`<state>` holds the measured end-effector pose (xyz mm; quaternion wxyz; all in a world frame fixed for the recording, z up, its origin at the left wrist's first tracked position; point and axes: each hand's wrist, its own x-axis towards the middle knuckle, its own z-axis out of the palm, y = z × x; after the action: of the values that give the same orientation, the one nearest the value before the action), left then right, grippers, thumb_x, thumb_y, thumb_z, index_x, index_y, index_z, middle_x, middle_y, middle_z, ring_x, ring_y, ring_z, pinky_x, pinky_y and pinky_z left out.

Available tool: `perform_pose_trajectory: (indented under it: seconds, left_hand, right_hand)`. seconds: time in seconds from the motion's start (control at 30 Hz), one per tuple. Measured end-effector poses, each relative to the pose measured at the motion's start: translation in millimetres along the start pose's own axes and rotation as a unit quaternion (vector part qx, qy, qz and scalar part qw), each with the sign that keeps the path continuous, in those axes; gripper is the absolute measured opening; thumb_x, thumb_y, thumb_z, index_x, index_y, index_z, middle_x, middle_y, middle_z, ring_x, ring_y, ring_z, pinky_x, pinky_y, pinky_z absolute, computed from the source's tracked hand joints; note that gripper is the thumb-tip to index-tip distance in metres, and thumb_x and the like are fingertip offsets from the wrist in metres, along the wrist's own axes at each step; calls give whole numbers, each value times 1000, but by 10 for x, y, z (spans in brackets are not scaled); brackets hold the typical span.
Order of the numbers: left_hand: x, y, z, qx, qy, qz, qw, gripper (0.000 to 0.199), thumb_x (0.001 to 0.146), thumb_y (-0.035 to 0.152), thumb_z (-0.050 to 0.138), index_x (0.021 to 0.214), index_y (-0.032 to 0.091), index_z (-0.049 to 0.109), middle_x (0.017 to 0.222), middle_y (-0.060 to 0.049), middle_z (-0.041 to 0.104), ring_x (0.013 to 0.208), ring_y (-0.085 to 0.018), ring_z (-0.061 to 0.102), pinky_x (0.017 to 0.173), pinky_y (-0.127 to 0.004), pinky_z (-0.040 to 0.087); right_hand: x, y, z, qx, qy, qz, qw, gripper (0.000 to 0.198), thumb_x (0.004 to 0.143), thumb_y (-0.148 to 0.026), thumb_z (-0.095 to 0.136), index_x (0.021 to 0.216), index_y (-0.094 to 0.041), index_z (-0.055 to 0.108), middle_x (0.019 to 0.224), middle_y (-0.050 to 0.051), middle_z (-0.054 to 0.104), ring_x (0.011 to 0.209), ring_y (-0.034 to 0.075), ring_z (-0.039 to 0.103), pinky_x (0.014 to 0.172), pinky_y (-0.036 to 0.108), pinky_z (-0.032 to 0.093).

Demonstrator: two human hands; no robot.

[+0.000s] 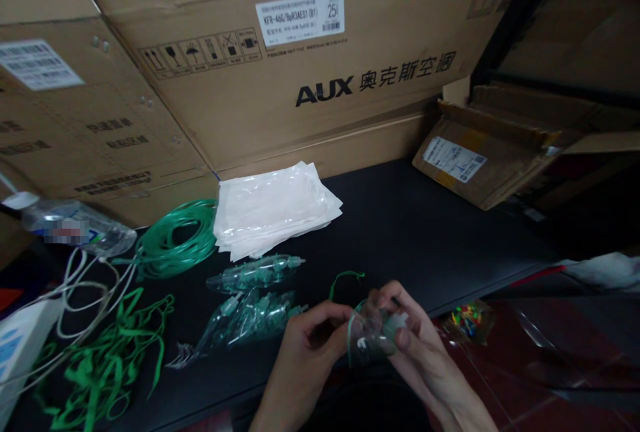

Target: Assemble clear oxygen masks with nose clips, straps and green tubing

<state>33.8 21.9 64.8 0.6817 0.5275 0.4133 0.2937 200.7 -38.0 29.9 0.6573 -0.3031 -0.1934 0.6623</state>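
A clear, green-tinted oxygen mask (369,340) is held between both hands near the front edge of the black table. My left hand (316,342) pinches its rim on the left side. On the other side, the fingers of my right hand (417,335) close around the mask near its pale connector (399,323). A green elastic strap (345,275) sticks up behind my left fingers; where it joins the mask is hidden. Left of my hands lie several bagged mask parts (257,315) in green-tinted plastic, with small metal strips (181,356) beside them.
White pouches (277,209) are stacked at the back, by coiled green tubing (177,239). Loose green straps (107,365), a white cable and a plastic bottle (83,225) lie left. Large cartons (320,119) wall the back; an open carton (480,159) stands right.
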Motion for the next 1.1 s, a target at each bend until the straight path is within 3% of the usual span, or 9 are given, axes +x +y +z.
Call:
perform_pose_trajectory:
  seconds: [0.1,0.23,0.33,0.5,0.7,0.87,1.1]
  left_hand:
    - [-26,48,-13,25,-8,0,1000,18,88,37,72,89,23,83,84,-1,76,78,-17,65,72,-24,48]
    - [-70,91,-27,78,-7,15,997,16,88,34,70,82,24,81,84,-2,76,78,-18,66,72,-24,49]
    - [-114,88,-39,131,-4,33,991,15,89,32,70,82,26,82,79,-2,76,77,-18,68,70,-24,50]
    - [-179,81,-62,208,5,86,974,16,93,34,67,92,27,82,85,-3,77,78,-19,70,71,-26,54]
    - [-218,74,-63,230,31,109,966,14,95,34,67,92,27,79,87,-3,77,79,-20,72,79,-29,58]
    - [-218,51,-93,240,55,134,960,13,95,29,66,92,29,78,86,1,77,78,-17,73,77,-25,57]
    - [-290,121,-203,257,52,169,950,9,94,27,69,92,31,77,85,3,77,74,-15,72,70,-22,56]
  right_hand:
    - [1,-46,35,-57,-3,-1,998,33,78,-38,89,98,-27,65,88,-2,61,79,14,56,73,25,43]
    - [-25,-168,48,-169,-30,35,985,38,83,-39,85,113,-27,66,93,0,66,88,18,59,78,29,43]
    - [-65,-264,41,-231,-47,54,970,35,85,-41,82,113,-27,68,100,2,68,94,19,59,82,30,43]
    - [-133,-353,44,-264,-71,52,961,35,84,-45,82,110,-26,67,95,1,66,87,18,59,74,29,42]
    - [-149,-358,130,-303,-63,39,950,35,86,-44,80,112,-26,65,92,1,66,81,17,58,72,29,45]
    - [-138,-323,192,-338,-44,38,939,25,88,-47,76,95,-24,69,94,2,66,88,19,60,76,29,48]
    - [-167,-390,224,-391,-105,-55,913,13,92,-39,76,100,-29,76,102,4,70,102,23,64,86,34,50]
